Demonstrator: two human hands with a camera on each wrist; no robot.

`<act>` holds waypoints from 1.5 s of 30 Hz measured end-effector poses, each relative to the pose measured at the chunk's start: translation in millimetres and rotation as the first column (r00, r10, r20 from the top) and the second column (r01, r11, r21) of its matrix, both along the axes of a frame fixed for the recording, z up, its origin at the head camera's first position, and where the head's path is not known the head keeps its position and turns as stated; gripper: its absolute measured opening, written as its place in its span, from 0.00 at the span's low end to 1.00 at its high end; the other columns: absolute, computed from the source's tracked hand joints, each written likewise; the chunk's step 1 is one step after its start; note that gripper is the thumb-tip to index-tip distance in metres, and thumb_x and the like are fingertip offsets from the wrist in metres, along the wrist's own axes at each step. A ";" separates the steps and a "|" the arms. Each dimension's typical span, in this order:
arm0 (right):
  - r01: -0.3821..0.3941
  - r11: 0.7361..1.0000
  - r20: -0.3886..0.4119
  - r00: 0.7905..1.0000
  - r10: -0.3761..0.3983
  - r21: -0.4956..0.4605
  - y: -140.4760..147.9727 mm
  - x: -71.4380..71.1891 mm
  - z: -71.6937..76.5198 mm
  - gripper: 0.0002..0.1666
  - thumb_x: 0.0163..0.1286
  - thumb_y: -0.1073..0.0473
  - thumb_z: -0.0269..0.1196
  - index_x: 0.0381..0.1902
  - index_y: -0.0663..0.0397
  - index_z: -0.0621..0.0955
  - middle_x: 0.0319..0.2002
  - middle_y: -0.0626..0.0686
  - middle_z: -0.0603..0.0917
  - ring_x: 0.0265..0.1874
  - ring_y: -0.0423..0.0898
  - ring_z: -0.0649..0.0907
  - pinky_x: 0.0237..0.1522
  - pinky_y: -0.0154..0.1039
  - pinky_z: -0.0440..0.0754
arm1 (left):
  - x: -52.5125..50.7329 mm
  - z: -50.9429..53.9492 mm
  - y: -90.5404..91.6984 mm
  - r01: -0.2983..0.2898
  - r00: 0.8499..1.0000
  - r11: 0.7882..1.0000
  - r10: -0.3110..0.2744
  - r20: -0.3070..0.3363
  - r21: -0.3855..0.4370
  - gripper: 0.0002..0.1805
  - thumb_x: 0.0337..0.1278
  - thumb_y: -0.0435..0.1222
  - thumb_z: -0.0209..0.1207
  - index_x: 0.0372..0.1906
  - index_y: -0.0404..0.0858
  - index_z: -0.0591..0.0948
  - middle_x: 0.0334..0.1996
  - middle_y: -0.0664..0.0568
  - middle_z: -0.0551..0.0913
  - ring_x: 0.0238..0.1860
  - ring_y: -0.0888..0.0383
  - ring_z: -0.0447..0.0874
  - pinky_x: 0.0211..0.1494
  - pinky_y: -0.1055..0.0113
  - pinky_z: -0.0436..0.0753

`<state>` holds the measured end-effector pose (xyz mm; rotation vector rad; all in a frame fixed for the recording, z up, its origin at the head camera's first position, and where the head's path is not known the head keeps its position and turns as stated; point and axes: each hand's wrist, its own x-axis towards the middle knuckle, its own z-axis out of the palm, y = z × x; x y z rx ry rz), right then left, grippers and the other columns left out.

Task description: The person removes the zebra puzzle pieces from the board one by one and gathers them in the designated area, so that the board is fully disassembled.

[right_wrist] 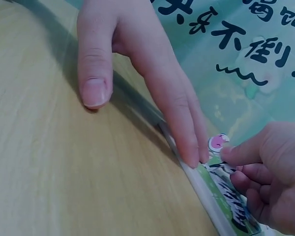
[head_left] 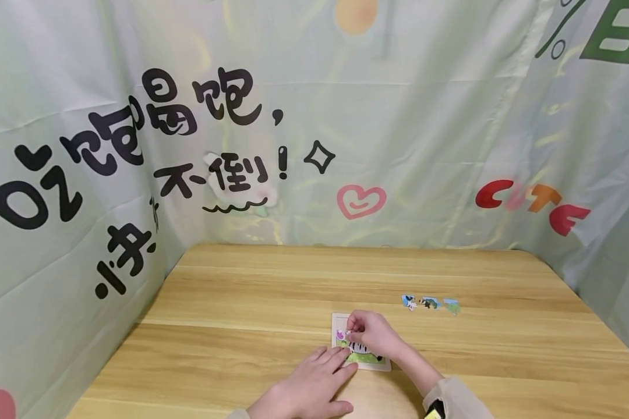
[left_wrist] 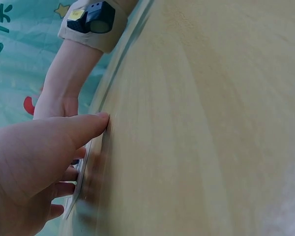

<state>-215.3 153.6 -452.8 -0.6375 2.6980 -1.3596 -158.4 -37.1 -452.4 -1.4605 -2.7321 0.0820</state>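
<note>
A small puzzle board (head_left: 369, 366) with a black-and-white striped animal on green lies on the table in the head view. My left hand (head_left: 317, 375) is spread palm down, its fingertips resting on the board's near left corner. My right hand (head_left: 373, 334) is over the board's upper part and pinches a small puzzle piece between thumb and fingers. In the right wrist view this pink-and-white puzzle piece (right_wrist: 217, 142) shows at the right thumb (right_wrist: 231, 156). Its lower edge is partly hidden by the fingers. In the left wrist view the left thumb (left_wrist: 91, 127) extends beside the board.
Three loose puzzle pieces lie in a row beyond the board to the right: one with a black-and-white figure (head_left: 409, 302), a dark one (head_left: 430, 302) and a green one (head_left: 452, 306). Printed curtains (head_left: 424, 145) stand around the wooden table (head_left: 241, 302).
</note>
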 end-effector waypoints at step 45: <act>0.310 0.947 0.014 0.950 -0.312 0.089 133.5 -10.8 -0.4 0.10 0.62 0.67 0.60 0.41 0.66 0.82 0.27 0.52 0.78 0.23 0.42 0.72 0.23 0.34 0.72 | 2.2 5.3 2.8 -0.026 0.999 1.000 0.027 0.039 -0.013 0.36 0.59 0.61 0.47 0.67 0.45 0.65 0.68 0.48 0.61 0.68 0.54 0.57 0.67 0.59 0.60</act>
